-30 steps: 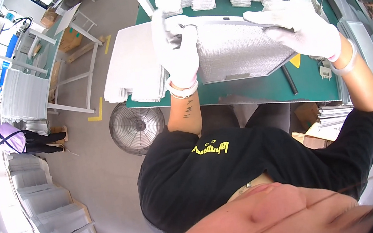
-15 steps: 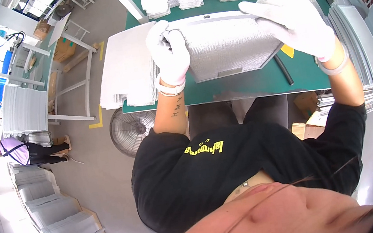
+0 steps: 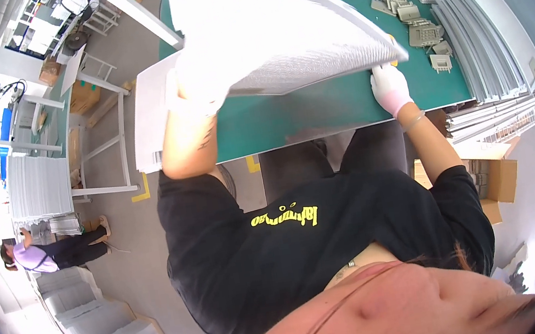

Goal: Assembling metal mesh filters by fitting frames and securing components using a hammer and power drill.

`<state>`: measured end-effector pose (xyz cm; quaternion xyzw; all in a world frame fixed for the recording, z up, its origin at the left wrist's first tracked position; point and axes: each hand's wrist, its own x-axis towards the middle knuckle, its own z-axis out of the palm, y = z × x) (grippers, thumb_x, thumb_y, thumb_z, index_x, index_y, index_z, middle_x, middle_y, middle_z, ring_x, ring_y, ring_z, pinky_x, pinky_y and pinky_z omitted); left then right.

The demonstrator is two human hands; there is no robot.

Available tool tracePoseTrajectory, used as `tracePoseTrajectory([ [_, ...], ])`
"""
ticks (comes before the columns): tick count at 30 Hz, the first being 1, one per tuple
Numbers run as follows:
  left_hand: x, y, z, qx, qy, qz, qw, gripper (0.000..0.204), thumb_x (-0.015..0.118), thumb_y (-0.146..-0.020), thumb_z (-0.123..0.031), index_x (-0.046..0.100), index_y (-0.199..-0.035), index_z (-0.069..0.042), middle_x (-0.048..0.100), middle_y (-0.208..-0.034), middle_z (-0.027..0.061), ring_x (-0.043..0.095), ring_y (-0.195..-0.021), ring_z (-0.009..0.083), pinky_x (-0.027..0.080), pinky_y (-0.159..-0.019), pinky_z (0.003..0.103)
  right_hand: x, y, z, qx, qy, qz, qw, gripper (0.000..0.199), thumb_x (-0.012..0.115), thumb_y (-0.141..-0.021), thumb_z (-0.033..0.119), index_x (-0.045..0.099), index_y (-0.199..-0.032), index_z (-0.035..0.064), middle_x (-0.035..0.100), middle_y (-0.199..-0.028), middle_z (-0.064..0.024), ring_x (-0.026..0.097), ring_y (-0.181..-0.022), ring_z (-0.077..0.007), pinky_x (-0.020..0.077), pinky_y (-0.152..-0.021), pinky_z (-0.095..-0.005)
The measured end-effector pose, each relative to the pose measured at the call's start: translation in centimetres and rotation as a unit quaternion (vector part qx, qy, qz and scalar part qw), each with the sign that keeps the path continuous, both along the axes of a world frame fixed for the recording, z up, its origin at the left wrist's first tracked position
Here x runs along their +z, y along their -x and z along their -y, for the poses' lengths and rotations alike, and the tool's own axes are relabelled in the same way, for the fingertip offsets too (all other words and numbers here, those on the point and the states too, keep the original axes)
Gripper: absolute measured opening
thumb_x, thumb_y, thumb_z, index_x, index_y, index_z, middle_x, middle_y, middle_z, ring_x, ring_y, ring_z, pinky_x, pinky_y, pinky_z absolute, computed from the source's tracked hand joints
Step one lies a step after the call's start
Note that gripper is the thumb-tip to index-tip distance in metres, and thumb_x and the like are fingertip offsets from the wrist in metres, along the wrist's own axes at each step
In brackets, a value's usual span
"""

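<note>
A framed mesh filter panel [image 3: 318, 40] is tilted above the green tabletop, its silvery mesh partly washed out by glare. My left hand [image 3: 201, 60], in a white glove, is at the panel's left side and appears to hold it up; its fingers are lost in the brightness. Below the panel's right corner, my gloved right hand [image 3: 391, 87] is closed near the table surface. A yellow tool end [image 3: 391, 42] shows just beyond its fingertips, partly covered by the panel; the rest of it is hidden.
Flat panels are stacked at the table's left [image 3: 152, 118] and stand in a row at its right [image 3: 491, 33]. Beige plastic parts [image 3: 423, 34] lie on the green table [image 3: 315, 119]. Cardboard boxes [image 3: 502, 180] sit below right. A co-worker [image 3: 44, 256] is at far left.
The panel has tilted up and turned, with its left side raised. My right hand has left the panel and come down toward the yellow thing; the black handle beside it no longer shows.
</note>
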<state>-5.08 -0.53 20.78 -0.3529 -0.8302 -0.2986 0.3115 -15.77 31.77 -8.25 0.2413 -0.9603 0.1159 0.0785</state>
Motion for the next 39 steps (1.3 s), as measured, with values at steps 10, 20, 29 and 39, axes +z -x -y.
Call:
tracePoseTrajectory([
  [10, -1.6, 6.9, -10.2, -0.192, 0.126, 0.118, 0.966, 0.038, 0.057, -0.098, -0.016, 0.063, -0.132, -0.001, 0.069, -0.124, 0.0113, 0.068, -0.099, 0.0253, 0.055, -0.084, 0.033, 3.6, -6.5, -3.1, -0.075, 0.558, 0.237, 0.792, 0.061, 0.049, -0.097, 0.001, 0.03, -0.155, 0.002, 0.059, -0.124, -0.0098, 0.055, -0.068, -0.0114, 0.0477, -0.061, -0.0241],
  [20, -4.6, 8.7, -10.8, -0.041, 0.422, -0.092, 0.901, 0.042, 0.059, -0.088, -0.014, 0.062, -0.129, -0.014, 0.064, -0.086, 0.0041, 0.065, -0.077, 0.0221, 0.052, -0.064, 0.033, 7.1, -7.9, -3.0, -0.041, 0.703, 0.147, 0.695, 0.055, 0.044, -0.105, 0.009, 0.027, -0.157, 0.0062, 0.055, -0.091, -0.001, 0.044, -0.061, -0.0048, 0.0404, -0.053, -0.0191],
  [29, -8.8, 9.9, -10.5, 0.111, 0.292, -0.138, 0.94, 0.014, 0.062, -0.091, -0.019, 0.068, -0.101, -0.012, 0.063, -0.075, 0.0048, 0.063, -0.066, 0.0222, 0.049, -0.058, 0.035, 8.6, -10.8, 3.2, -0.018, 0.798, 0.078, 0.597, 0.061, 0.037, -0.102, 0.007, 0.014, -0.159, 0.0101, 0.055, -0.089, -0.0034, 0.049, -0.06, -0.0094, 0.0454, -0.056, -0.0236],
  [39, -8.2, 9.7, -9.8, 0.087, 0.268, -0.13, 0.951, 0.011, 0.062, -0.091, -0.018, 0.07, -0.094, -0.012, 0.064, -0.077, 0.0035, 0.064, -0.07, 0.0223, 0.05, -0.062, 0.034, 8.2, -10.2, 3.7, 0.037, 0.756, 0.189, 0.625, 0.062, 0.036, -0.1, 0.002, 0.017, -0.159, 0.0082, 0.053, -0.088, -0.0038, 0.047, -0.06, -0.008, 0.0429, -0.055, -0.0213],
])
